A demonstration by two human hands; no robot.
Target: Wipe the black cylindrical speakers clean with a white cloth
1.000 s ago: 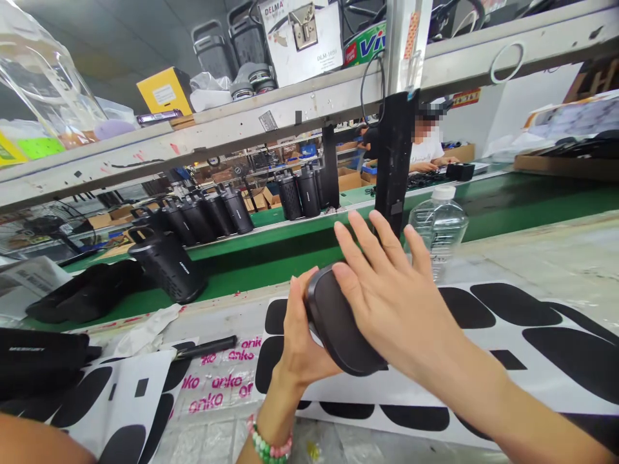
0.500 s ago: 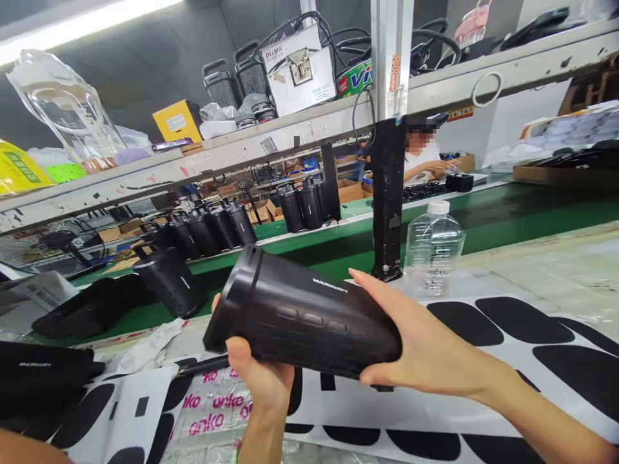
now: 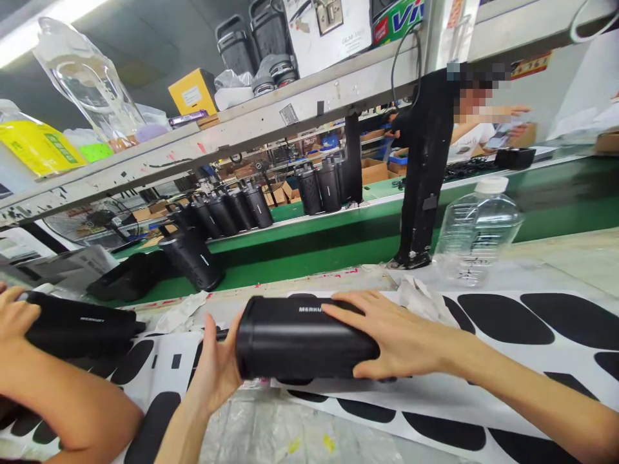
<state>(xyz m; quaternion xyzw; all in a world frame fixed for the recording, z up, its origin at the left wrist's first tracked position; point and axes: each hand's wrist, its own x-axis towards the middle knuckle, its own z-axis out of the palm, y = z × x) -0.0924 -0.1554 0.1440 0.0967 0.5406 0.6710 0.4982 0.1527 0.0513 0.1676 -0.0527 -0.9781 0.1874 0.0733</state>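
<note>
A black cylindrical casing (image 3: 300,341) with white lettering lies on its side between my hands, low over the bench. My left hand (image 3: 220,364) presses against its wide rimmed end, thumb pointing up. My right hand (image 3: 391,335) grips the other end, fingers spread over the top and thumb at the lower side. Beneath and to the right is a white sheet (image 3: 512,361) with black rounded pads. The casing's underside is hidden.
At the left, another person's arm (image 3: 72,399) reaches over a second black casing (image 3: 77,325). A clear bottle (image 3: 478,232) stands at right beside a black post (image 3: 420,174). More casings (image 3: 232,209) line the green belt (image 3: 300,241). A shelf (image 3: 271,113) crosses above.
The casing has been lowered and turned from tilted to nearly level, its patterned side no longer showing. My left hand has moved to its end. The other person's arm has come into view at left.
</note>
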